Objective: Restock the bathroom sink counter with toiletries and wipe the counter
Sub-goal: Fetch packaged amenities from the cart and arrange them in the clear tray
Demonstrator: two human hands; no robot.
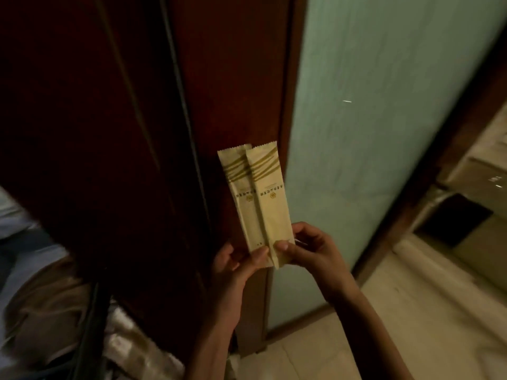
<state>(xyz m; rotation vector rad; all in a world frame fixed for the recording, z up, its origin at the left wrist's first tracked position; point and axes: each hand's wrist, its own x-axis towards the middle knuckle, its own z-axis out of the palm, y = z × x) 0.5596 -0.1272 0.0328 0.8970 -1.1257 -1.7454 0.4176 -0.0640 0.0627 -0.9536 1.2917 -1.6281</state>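
Our left hand (236, 267) and right hand (310, 250) pinch two packets (270, 212) by their bottom edges. Open floor (411, 311) lies right of the glass door (370, 133).

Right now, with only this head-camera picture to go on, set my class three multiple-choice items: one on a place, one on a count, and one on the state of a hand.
1. Where is the frosted glass panel relative to the packets?
A. To their left
B. To their right
C. Beneath them

2. How many packets are being held?
A. One
B. Two
C. Four

3. What is the right hand doing?
A. Hanging empty
B. Pressing flat on the glass
C. Pinching the packets' lower end

Answers:
1 B: the glass is to the right of the packets, with dark wood behind and to their left.
2 B: two cream, striped packets stand side by side, slightly overlapping.
3 C: its thumb and fingers curl onto the lower end, where the left hand also grips.
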